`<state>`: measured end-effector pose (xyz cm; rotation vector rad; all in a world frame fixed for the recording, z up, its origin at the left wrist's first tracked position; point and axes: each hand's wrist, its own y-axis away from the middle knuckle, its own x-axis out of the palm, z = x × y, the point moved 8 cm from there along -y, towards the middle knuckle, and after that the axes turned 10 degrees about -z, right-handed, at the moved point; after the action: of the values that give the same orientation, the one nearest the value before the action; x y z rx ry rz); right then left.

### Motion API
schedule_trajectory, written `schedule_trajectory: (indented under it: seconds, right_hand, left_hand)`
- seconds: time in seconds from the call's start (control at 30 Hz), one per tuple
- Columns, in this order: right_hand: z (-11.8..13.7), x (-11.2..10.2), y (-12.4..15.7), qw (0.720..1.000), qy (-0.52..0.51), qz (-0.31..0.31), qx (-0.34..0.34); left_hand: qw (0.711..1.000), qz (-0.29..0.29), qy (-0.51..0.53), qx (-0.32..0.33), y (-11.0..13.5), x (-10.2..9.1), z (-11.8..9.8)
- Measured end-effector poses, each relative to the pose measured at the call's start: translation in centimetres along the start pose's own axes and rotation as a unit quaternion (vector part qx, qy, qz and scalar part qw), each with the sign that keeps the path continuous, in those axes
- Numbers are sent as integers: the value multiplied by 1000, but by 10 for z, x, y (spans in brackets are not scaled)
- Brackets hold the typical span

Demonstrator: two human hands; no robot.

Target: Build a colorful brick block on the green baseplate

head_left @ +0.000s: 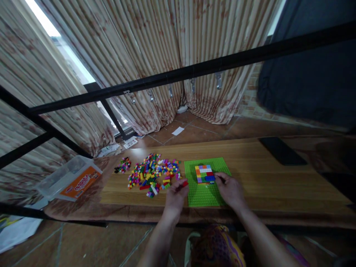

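Observation:
A small block of coloured toy bricks [204, 174] stands on the green baseplate [200, 198], with orange, white, blue, red and purple pieces on its top. My left hand [175, 196] is at the plate's left edge, fingers closed on a red toy brick [185, 183]. At the right side of the block, my right hand [230, 189] has its thumb and fingers pinched together. Its fingertips are close to the block's edge; what lies between them is hidden. A loose pile of mixed bricks [151, 172] spreads left of the plate.
The wooden board [250, 178] carries the plate and a black phone-like slab [282, 151] at right. A smaller brick pile [122, 165] sits at the far left. Beyond it is a clear plastic box with an orange label [80, 183]. A black metal bar [178, 76] crosses behind.

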<state>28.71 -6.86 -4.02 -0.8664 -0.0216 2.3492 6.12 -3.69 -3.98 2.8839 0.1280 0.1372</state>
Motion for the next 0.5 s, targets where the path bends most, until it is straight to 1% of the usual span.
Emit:
schedule_trajectory:
  seconds: [0.1, 0.2, 0.4, 0.5]
  right_hand:
    - [0, 0, 0, 1000, 0, -2, 3]
    - [0, 0, 0, 1000, 3, -3, 7]
    - [2, -1, 0, 1000, 6, -6, 8]
    - [3, -1, 0, 1000, 5, -8, 6]
  left_hand:
    - [999, 18, -34, 12, -2, 11, -4]
    - [998, 41, -47, 23, -4, 24, -5]
    - [983, 96, -124, 99, -12, 46, -10]
    - [973, 99, -161, 132, -15, 54, -15]
